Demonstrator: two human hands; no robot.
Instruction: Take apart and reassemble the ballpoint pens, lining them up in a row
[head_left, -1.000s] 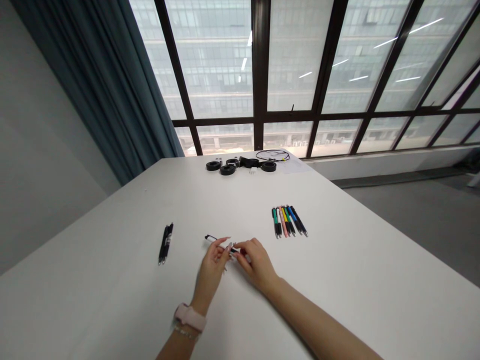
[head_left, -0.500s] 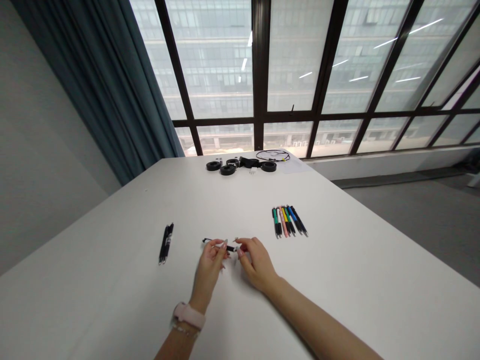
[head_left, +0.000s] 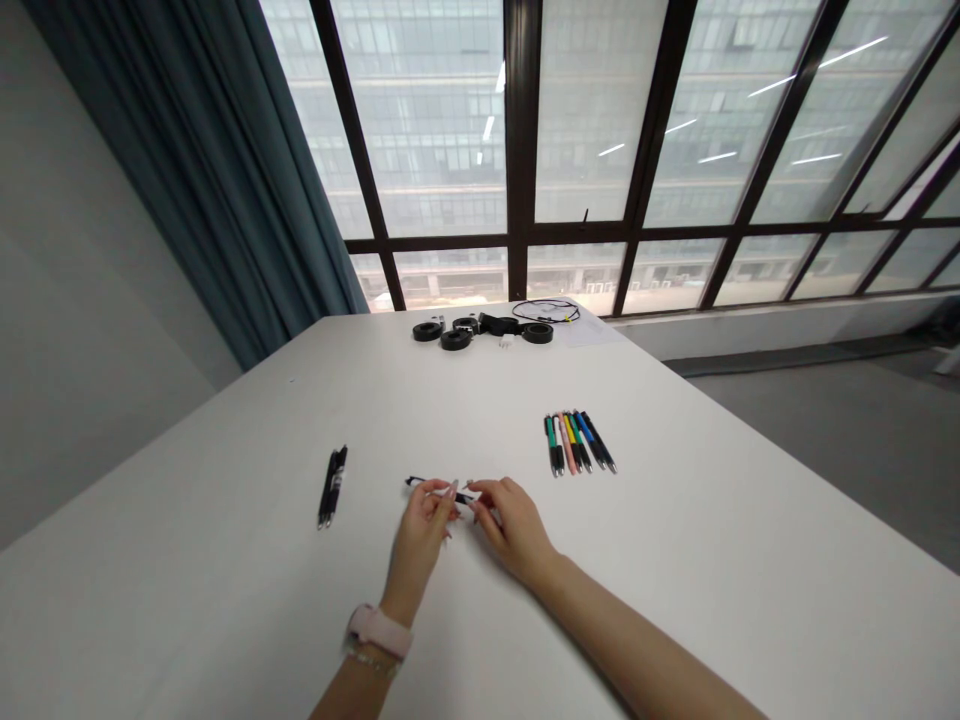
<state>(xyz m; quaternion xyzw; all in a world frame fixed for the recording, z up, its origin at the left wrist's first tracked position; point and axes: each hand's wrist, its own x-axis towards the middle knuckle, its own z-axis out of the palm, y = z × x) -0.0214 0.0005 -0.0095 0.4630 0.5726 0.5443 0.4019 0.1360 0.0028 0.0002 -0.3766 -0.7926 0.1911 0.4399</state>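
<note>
From the head camera, both hands meet over the middle of the white table [head_left: 225,600]. The left hand [head_left: 420,535] pinches a black pen [head_left: 431,487] between thumb and fingertips, its dark end sticking out to the left just above the tabletop. The right hand [head_left: 514,525] closes its fingertips on the pen's other end — the two grips nearly touch, and whether a part has come loose between them is too small to tell. A pink watch [head_left: 379,630] sits on the left wrist. To the left lie two black pens [head_left: 331,487], side by side. To the right a row of coloured pens [head_left: 577,443] lies untouched. By that layout, two look done, one is in hand, and the row remains — a judgement only. Black rolls and a cable [head_left: 487,328] sit at the far edge.
</note>
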